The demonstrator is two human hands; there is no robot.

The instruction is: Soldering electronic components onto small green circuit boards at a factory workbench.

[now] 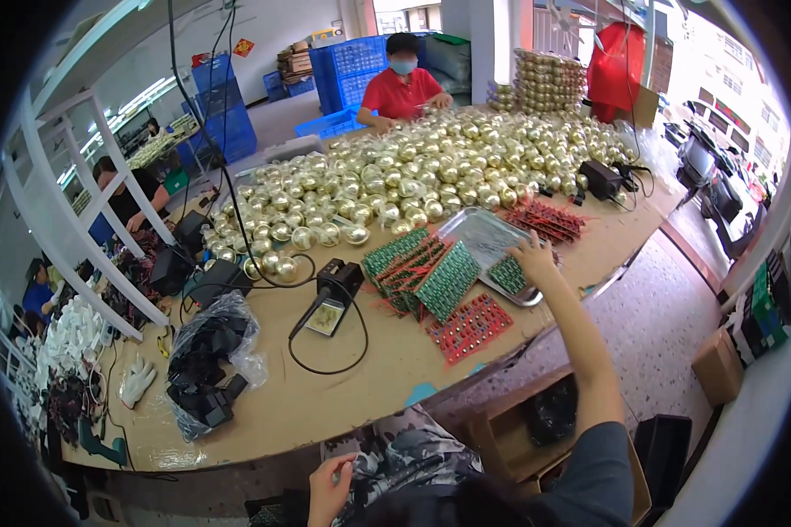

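My right hand (pixel 534 261) reaches over the near right side of a shallow metal tray (pixel 473 227), fingers spread. Its fingertips are at a green circuit board panel (pixel 507 275) in the tray; whether they touch it I cannot tell. Held low over my lap, my left hand (pixel 330 490) has its fingers curled in, and I cannot see anything between them. Left of the tray, green circuit board panels (pixel 448 281) with red wires lie stacked at a slant. A red panel (pixel 470 328) dotted with small parts lies nearer me. Red wired boards (pixel 545 221) are heaped beyond the tray.
Gold ball-shaped pieces (pixel 395 180) cover the table's far half, where a person in red (pixel 404 92) works. A soldering station (pixel 332 294) with a looping cable stands left of the boards. Black parts in a plastic bag (pixel 206 364) lie farther left. Cardboard boxes (pixel 510 430) stand below the edge.
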